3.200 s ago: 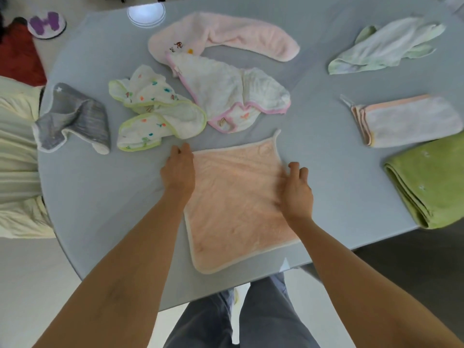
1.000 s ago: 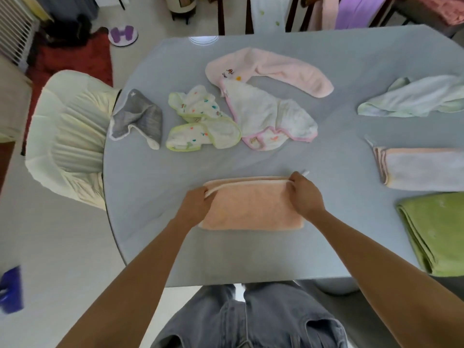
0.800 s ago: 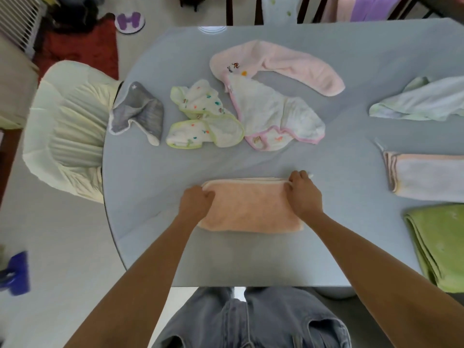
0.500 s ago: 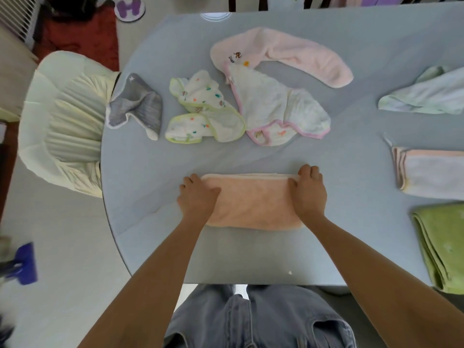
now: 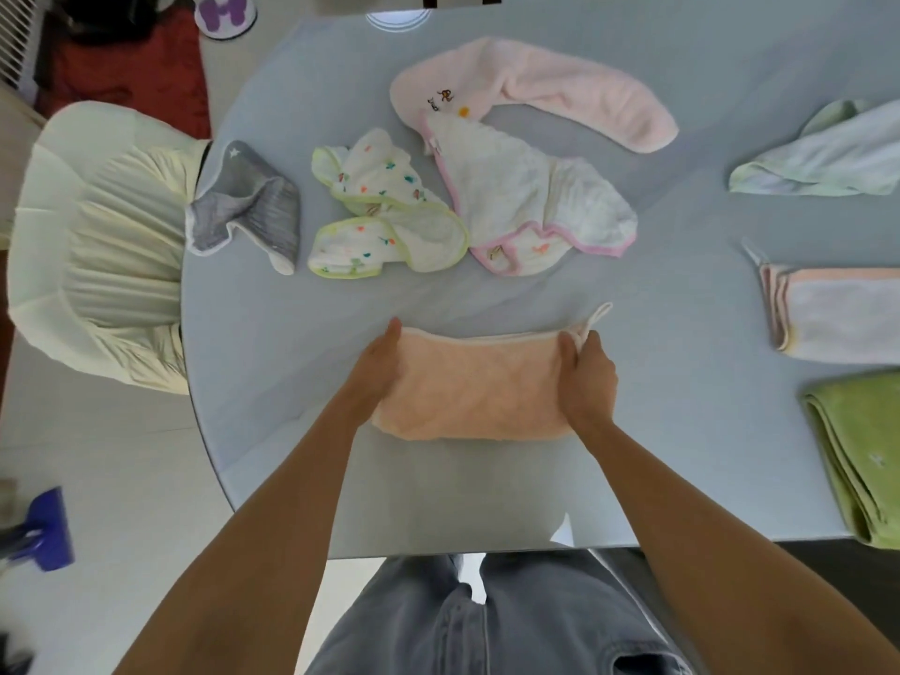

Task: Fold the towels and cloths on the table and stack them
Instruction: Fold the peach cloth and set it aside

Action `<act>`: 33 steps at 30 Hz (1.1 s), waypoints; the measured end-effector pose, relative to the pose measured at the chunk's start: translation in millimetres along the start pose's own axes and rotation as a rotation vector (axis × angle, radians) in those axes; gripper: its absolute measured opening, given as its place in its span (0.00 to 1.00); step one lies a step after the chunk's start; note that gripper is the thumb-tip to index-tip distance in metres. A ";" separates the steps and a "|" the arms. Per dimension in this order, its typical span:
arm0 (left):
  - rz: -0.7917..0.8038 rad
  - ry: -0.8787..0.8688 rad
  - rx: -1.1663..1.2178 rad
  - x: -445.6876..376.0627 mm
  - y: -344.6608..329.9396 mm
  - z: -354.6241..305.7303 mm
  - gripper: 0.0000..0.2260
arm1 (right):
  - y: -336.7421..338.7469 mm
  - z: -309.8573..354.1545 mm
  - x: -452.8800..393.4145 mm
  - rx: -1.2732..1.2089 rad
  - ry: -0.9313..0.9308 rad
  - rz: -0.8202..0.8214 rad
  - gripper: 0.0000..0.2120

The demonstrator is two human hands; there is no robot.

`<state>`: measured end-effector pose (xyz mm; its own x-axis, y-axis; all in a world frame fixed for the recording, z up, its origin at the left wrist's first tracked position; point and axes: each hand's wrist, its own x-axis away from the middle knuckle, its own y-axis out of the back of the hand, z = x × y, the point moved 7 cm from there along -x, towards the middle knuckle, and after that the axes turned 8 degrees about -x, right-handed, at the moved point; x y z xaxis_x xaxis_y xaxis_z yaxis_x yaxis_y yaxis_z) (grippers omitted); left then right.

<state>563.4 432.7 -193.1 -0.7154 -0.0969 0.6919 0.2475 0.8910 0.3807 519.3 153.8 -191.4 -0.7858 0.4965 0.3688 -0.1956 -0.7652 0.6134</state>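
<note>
A: Status on the peach towel (image 5: 477, 382)?

B: Near edge of the table (image 5: 682, 226), dead centre in front of the person. Folded in half, long strip running left-right. White trim along the far edge, hang loop sticking out at the far right corner.

A: Hands?

B: Left hand (image 5: 377, 365) cups the left short end, fingers tucked under or around the edge. Right hand (image 5: 587, 377) pinches the right end at the loop corner, fingers clenched on the cloth. My read: holding both ends to square it up, or to bring one end across for the next fold.

A: Why there?

B: Clear patch, close reach. Done pieces sit to the right: green towel (image 5: 857, 455) and a pink-trimmed folded cloth (image 5: 837, 314), side by side, not stacked yet.

A: Remaining?

B: Far side, all loose: grey cloth (image 5: 243, 207), green-trimmed print cloth (image 5: 384, 221), pink-trimmed cloth (image 5: 531, 207), long pink towel (image 5: 545, 90) partly under it, pale green cloth (image 5: 823, 158) far right. Early-to-mid task, I'd say.

A: Texture?

B: Plush terry, thick, lies flat.
</note>
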 end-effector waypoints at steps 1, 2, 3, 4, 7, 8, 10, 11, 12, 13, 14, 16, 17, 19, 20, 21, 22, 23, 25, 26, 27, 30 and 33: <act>0.028 -0.032 -0.034 -1.2 0.1 -1.7 0.21 | 1.2 -1.2 -0.4 0.025 0.010 0.011 0.14; 0.053 -0.079 -0.103 -2.2 0.9 -3.4 0.19 | 3.0 -1.0 -0.5 0.054 0.026 0.018 0.14; 0.075 -0.129 -0.185 -3.1 1.9 -5.1 0.15 | 5.0 -0.8 -1.0 0.080 0.044 0.023 0.14; 0.095 -0.167 -0.283 -4.5 3.8 -5.9 0.13 | 6.6 -0.9 -1.6 0.095 0.059 0.028 0.14; 0.184 -0.218 -0.568 -11.7 6.4 -2.7 0.14 | 7.7 -2.7 1.2 0.049 0.075 0.082 0.08; 0.221 -0.224 -0.615 -14.2 6.2 -2.1 0.14 | 7.6 -3.4 2.9 0.038 0.083 0.098 0.06; 0.258 -0.245 -0.670 -16.3 5.4 -4.1 0.13 | 9.1 -4.5 5.1 0.067 0.106 0.087 0.05; 0.225 -0.267 -0.698 -17.2 6.2 -6.0 0.12 | 9.6 -4.9 5.2 0.103 0.106 0.070 0.06; 0.134 -0.296 -0.736 -18.2 9.6 -8.6 0.12 | 9.6 -4.5 5.1 0.147 0.099 0.056 0.07; -0.004 -0.325 -0.785 -16.2 14.9 -12.9 0.11 | 8.3 -3.8 4.8 0.192 0.092 0.048 0.07; -0.138 -0.339 -0.834 -12.0 19.7 -15.7 0.11 | 6.6 -2.9 5.2 0.235 0.085 0.046 0.07; -0.302 -0.332 -0.900 -1.8 21.4 -15.9 0.10 | 2.4 -1.6 5.6 0.302 0.077 0.043 0.07; -0.334 -0.302 -0.896 1.0 20.4 -10.9 0.11 | 0.8 -0.7 6.0 0.325 0.077 0.038 0.07; -0.373 -0.172 -0.823 6.9 20.4 2.4 0.15 | -0.1 0.7 7.6 0.352 0.072 0.015 0.08; -0.392 -0.091 -0.797 10.9 21.8 9.2 0.17 | -0.5 1.9 9.3 0.360 0.064 0.002 0.09; -0.407 -0.029 -0.816 13.8 21.7 15.4 0.19 | -1.4 2.6 11.4 0.371 0.057 -0.012 0.11; -0.413 0.010 -0.859 16.1 20.3 19.6 0.21 | -2.3 3.5 13.8 0.388 0.051 -0.026 0.12; -0.414 0.037 -0.892 18.2 18.6 20.5 0.21 | -3.3 4.0 15.9 0.412 0.044 -0.040 0.13; -0.425 0.066 -0.826 19.6 17.2 18.1 0.19 | -6.7 5.7 19.3 0.461 0.038 -0.055 0.11; -0.436 0.061 -0.773 19.7 16.5 14.7 0.17 | -8.8 6.4 20.2 0.485 0.044 -0.053 0.10; -0.450 0.031 -0.758 18.9 15.0 10.0 0.16 | -9.2 6.9 20.4 0.508 0.051 -0.047 0.09; -0.441 -0.120 -0.909 15.6 15.1 -2.1 0.15 | -1.0 6.2 14.9 0.545 0.076 -0.018 0.10; -0.424 -0.202 -0.985 10.3 24.1 -2.1 0.16 | 15.0 4.6 3.7 0.558 0.135 -0.009 0.10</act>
<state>563.4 452.2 -175.5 -0.9378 -0.1575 0.3093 0.3057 0.0477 0.9509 516.1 146.1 -177.7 -0.8606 0.4176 0.2916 0.1074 -0.4109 0.9053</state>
